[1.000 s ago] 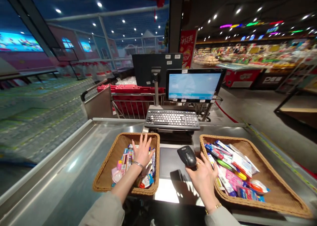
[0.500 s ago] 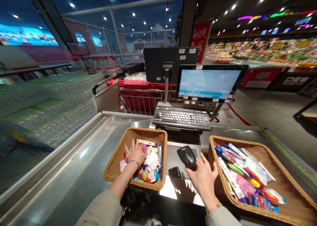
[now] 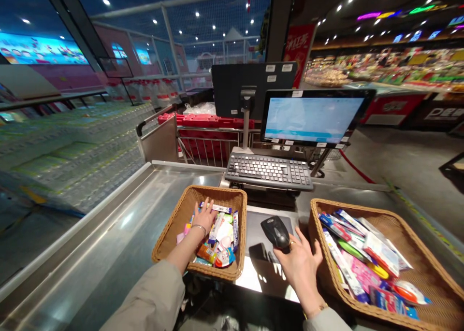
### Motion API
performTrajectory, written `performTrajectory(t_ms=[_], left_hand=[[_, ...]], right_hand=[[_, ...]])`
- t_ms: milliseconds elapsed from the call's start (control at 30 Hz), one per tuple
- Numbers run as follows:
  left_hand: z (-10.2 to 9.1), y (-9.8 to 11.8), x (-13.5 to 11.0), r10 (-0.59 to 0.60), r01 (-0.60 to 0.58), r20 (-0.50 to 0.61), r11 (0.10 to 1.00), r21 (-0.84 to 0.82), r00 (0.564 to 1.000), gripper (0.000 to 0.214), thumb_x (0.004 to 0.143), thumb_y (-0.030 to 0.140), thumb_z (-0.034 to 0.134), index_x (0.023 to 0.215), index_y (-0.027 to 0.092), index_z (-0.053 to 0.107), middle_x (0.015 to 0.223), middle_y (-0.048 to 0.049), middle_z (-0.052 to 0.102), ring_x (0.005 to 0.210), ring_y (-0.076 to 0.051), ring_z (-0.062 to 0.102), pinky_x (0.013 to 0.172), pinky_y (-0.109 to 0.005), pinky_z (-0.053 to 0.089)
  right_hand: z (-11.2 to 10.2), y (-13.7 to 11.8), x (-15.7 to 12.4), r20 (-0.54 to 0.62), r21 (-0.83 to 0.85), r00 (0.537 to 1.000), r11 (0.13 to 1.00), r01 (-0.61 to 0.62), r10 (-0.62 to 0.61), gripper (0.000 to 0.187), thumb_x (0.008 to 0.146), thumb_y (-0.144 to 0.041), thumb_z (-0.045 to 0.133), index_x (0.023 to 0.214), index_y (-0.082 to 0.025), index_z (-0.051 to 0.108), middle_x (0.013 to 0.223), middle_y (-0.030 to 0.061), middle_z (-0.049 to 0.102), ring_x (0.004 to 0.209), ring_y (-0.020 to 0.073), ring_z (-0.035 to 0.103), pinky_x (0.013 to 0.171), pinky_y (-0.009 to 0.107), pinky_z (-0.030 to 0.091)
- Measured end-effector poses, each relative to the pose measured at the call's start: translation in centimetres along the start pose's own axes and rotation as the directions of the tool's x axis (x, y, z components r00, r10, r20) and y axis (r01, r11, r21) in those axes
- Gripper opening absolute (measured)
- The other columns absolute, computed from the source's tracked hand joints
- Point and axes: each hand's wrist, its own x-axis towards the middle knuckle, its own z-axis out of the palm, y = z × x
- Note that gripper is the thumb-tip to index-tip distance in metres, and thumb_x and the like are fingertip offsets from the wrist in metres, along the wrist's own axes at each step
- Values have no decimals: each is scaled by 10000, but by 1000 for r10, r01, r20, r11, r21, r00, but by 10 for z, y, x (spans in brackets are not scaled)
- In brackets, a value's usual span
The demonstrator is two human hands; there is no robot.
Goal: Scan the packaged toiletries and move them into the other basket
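Observation:
My left hand (image 3: 204,217) reaches into the left wicker basket (image 3: 169,234). Its fingers lie spread on the small colourful packets (image 3: 220,237) there, close to a long white packet (image 3: 217,208); I see nothing gripped. My right hand (image 3: 299,264) hovers between the two baskets and is closed round the handle of a black barcode scanner (image 3: 277,230), whose head points away from me. Under the scanner lies a dark pad (image 3: 253,224), with a bright glass plate (image 3: 250,278) in front of it.
The right wicker basket (image 3: 316,224) holds several flat packets (image 3: 362,256). Behind stand a keyboard (image 3: 270,171), a lit monitor (image 3: 313,118) and a rear display (image 3: 250,84). A steel counter (image 3: 108,244) runs left; red shopping baskets (image 3: 203,123) sit behind a rail.
My left hand has dropped from hovering spread above the left basket down onto the packets inside. My view has swung a little to the left. The right hand keeps hold of the scanner.

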Motion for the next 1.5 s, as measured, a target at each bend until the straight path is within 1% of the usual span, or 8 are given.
performTrajectory(t_ms=[100,200,333,467,633,900,1233,1500], left_hand=[[-4,-11,8,83,-82,-17,997,8,996,397,857,172,488,1174,364,632,1537,0,385,1462,-249,226,1161,-600,-22],[-8,-19,17,57,-56,-50,998,23,997,366,893,229,471,1223,306,610,1453,-70,502,1387,-285,362,1142,-630,-33],[-7,-27,29,9,-8,-57,1000,29,998,322,914,365,485,1165,236,640,1181,-115,682,1166,-301,526,1119,-602,115],[1,-33,40,27,-27,-16,1000,6,999,342,910,485,475,1049,248,680,1090,-99,688,1108,-282,521,1040,-505,272],[11,-39,48,-14,15,37,999,-42,999,357,908,521,456,1035,259,662,1117,-87,660,1099,-276,516,991,-491,292],[19,-46,51,-29,41,90,991,-130,996,317,860,552,519,987,305,671,1020,-35,705,1043,-255,551,1051,-582,197],[15,-42,44,82,-83,-15,993,-90,997,252,840,489,605,977,311,718,1003,-48,706,1076,-264,530,1125,-622,39],[-10,-37,25,108,-116,-121,991,-63,987,121,832,359,647,910,302,719,1288,-22,641,1242,-297,480,1116,-693,-48]], right_hand=[[2,3,-2,-7,-10,1000,1000,-13,13,190,735,-399,572,766,-259,696,1034,24,732,1222,287,509,1097,557,109],[5,4,-4,-20,-15,999,999,-33,32,210,749,-408,548,749,-255,692,1029,31,733,1205,289,516,1096,563,105],[10,8,-6,-52,-28,997,998,-52,50,240,759,-438,538,746,-255,692,1031,32,734,1193,287,531,1093,560,122],[13,11,-6,-40,-57,998,997,-55,53,232,753,-443,547,760,-269,700,1032,23,734,1208,281,523,1101,550,101],[16,11,-6,-31,-90,997,993,-74,72,261,763,-458,521,762,-274,706,1040,31,733,1209,285,519,1092,545,115],[22,10,-2,-43,-120,998,992,-46,41,262,760,-463,523,767,-275,706,1035,31,733,1202,292,525,1084,556,125],[23,12,-4,-2,-92,999,995,-32,32,265,756,-469,542,810,-274,713,1066,28,726,1222,297,508,1090,565,94],[10,4,-2,-34,-63,999,998,-9,7,225,748,-417,565,864,-289,709,1119,5,712,1260,301,485,1087,568,123]])
